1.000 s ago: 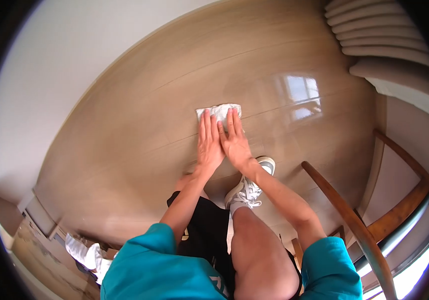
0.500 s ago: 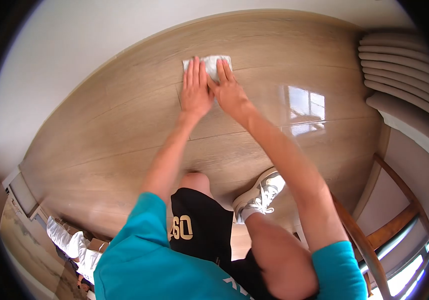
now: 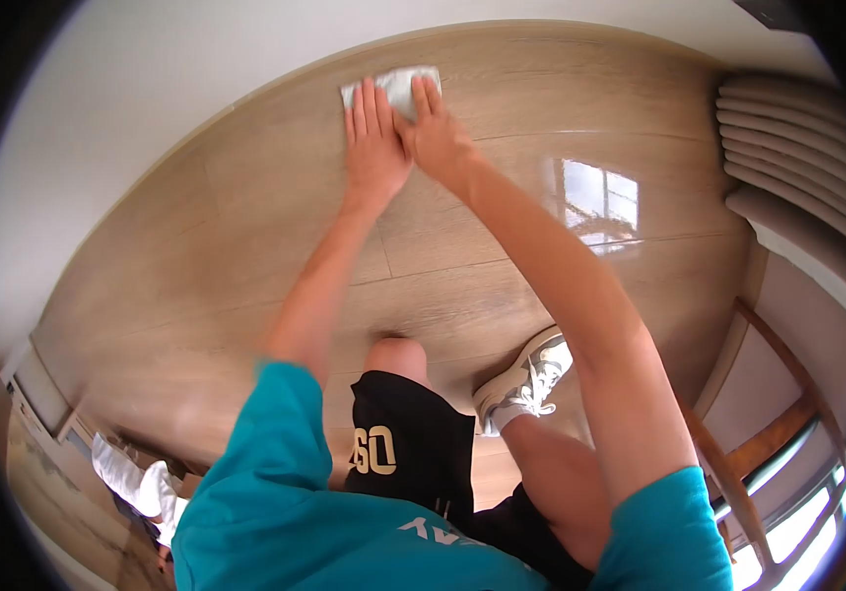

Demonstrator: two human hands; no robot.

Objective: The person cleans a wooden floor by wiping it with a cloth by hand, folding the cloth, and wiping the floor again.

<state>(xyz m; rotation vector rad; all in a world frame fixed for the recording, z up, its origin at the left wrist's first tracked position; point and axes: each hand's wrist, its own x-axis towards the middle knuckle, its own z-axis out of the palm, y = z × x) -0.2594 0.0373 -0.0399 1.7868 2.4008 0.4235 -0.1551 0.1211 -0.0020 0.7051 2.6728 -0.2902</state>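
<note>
A whitish cloth (image 3: 399, 87) lies flat on the wood-plank floor (image 3: 245, 227), near the far wall. My left hand (image 3: 374, 143) presses flat on its left part, fingers stretched out and pointing away from me. On its right part rests my right hand (image 3: 437, 136), also with straight fingers, its thumb side touching the left hand. Both palms face down, and the hands cover the cloth's near part. Neither hand grips it.
A pale wall (image 3: 137, 108) borders the floor ahead and left. Stacked grey-brown cushions (image 3: 787, 138) stand at the right, above a wooden chair (image 3: 778, 433). My knee is on the floor beside my sneaker (image 3: 531, 379). White fabric (image 3: 137, 478) lies behind at the lower left.
Both hands and the cloth have slid forward and slightly left across the floor, closer to the wall. My arms reach farther out.
</note>
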